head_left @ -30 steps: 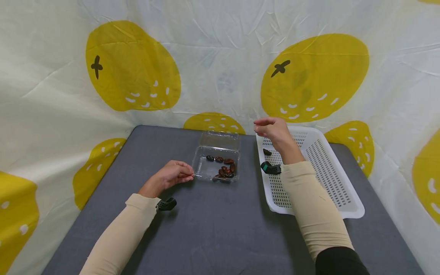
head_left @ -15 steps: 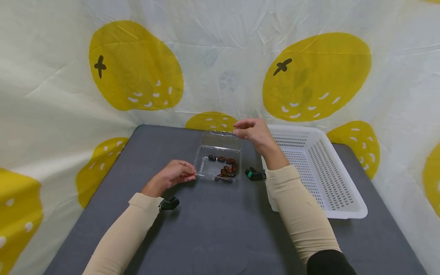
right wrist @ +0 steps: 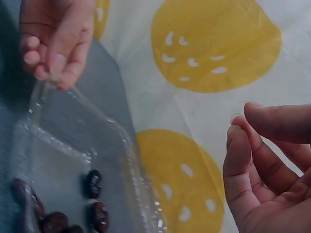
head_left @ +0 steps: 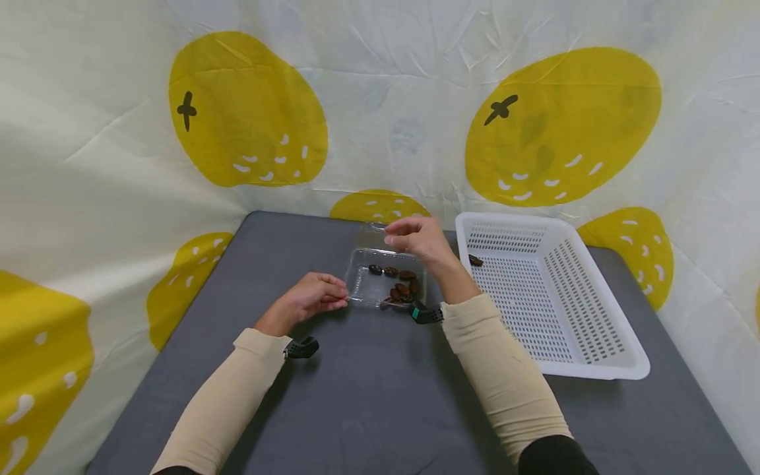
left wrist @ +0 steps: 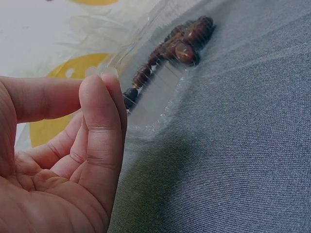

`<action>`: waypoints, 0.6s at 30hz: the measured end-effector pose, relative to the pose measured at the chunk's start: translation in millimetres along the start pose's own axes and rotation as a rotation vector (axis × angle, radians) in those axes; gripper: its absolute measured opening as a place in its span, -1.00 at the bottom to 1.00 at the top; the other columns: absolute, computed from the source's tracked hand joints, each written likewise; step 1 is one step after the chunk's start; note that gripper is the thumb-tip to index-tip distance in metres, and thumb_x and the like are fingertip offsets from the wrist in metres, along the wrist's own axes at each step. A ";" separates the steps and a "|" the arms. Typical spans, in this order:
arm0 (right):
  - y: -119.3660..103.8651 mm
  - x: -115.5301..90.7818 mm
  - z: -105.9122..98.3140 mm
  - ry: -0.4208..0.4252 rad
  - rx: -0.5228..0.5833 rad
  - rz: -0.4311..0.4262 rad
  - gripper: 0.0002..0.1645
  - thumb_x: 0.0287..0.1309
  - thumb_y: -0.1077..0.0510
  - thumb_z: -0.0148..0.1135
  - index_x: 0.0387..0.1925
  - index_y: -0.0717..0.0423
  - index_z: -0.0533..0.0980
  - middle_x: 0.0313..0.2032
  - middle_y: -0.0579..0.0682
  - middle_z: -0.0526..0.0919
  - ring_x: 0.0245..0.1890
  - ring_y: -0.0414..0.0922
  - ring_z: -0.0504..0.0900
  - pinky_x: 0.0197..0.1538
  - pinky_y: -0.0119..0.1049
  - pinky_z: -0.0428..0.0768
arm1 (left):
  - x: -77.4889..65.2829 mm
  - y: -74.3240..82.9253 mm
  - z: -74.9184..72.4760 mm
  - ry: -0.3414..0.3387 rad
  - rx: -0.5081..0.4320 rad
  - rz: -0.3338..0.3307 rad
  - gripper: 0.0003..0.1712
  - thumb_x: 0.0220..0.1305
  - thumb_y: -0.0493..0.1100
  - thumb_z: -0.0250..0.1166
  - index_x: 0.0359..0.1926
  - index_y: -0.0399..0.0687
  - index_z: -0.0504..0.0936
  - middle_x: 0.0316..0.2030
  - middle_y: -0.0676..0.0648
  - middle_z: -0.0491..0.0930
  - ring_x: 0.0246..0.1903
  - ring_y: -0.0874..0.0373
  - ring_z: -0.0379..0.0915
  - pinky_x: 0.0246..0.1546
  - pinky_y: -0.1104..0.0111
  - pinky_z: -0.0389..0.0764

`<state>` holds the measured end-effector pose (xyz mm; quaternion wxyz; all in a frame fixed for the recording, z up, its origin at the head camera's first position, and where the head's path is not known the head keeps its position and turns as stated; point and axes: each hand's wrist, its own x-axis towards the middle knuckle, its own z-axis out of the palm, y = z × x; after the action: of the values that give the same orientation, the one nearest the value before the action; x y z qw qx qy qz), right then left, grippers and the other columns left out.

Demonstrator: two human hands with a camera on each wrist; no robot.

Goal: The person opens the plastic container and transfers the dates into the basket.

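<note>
My left hand (head_left: 315, 295) pinches the near left corner of a clear plastic clamshell container (head_left: 369, 287) between thumb and fingertips. The container lies on the grey table, its lid (head_left: 371, 237) folded back toward the far side. Several glossy brown dates (head_left: 408, 274) line its far and right sides; in the right wrist view two dark dates (right wrist: 97, 194) show beside the wall. Above the container and lid hovers my right hand (head_left: 420, 239), fingers loosely curled. In the right wrist view nothing shows between its thumb and fingertips.
To the right stands a white perforated plastic basket (head_left: 600, 371), with one dark date (head_left: 476, 260) by its left wall. A white cloth with yellow fruit print (head_left: 564, 125) hangs behind the grey table (head_left: 368, 396) and along its sides.
My right hand has moved left from over the basket to above the container and its lid. My left hand keeps its pinch on the container's corner. The view has shifted slightly.
</note>
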<state>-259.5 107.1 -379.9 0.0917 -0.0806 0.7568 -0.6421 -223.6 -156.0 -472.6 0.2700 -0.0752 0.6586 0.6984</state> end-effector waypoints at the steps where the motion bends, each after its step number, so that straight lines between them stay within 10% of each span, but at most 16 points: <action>1: 2.1 0.1 2.6 -0.002 0.002 -0.004 -0.68 0.20 0.33 0.44 0.00 0.32 0.68 -0.29 -0.16 0.77 -0.29 -0.14 0.73 -0.15 -0.36 0.71 | 0.1 -0.3 0.0 0.000 -0.001 0.001 -0.55 0.42 -0.39 0.27 0.24 -0.54 0.43 -0.37 -0.08 0.76 -0.45 0.20 0.72 -0.36 0.46 0.75; 18: 54.5 12.8 30.3 0.070 0.003 0.100 -0.65 0.22 0.26 0.45 0.03 0.28 0.69 -0.27 -0.09 0.78 -0.18 0.10 0.72 0.15 0.16 0.69 | 1.4 -2.0 2.2 0.031 -0.010 0.000 -0.57 0.41 -0.40 0.27 0.21 -0.53 0.44 -0.38 -0.08 0.75 -0.46 0.21 0.71 -0.37 0.45 0.75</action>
<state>-264.7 83.9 -439.0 0.0970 -0.0200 0.7615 -0.6405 -223.3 -153.5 -474.7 0.2592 -0.0876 0.6591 0.7005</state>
